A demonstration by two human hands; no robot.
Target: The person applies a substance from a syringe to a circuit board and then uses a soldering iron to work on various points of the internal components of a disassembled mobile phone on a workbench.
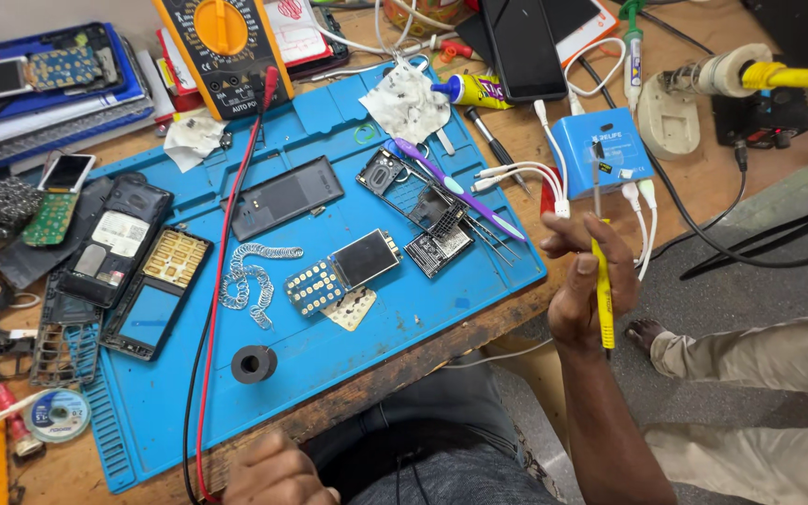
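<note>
The left hand (278,472) rests curled at the near edge of the blue mat (404,327), holding nothing that shows. The right hand (584,276) is closed around a yellow screwdriver (602,281), raised off the mat's right edge, tip up. I'd steady that wrist on the mat before lowering the tip toward the phone board (343,271), which lies well to the hand's left.

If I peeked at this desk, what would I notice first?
Probably the big blue work mat in the middle, scattered with taken-apart phone pieces, such as a small circuit board with a screen at its centre. Next, the right hand raised beside the mat's right edge, gripping a thin yellow tool. At the top sits a yellow meter with a red wire running down across the mat.
</note>
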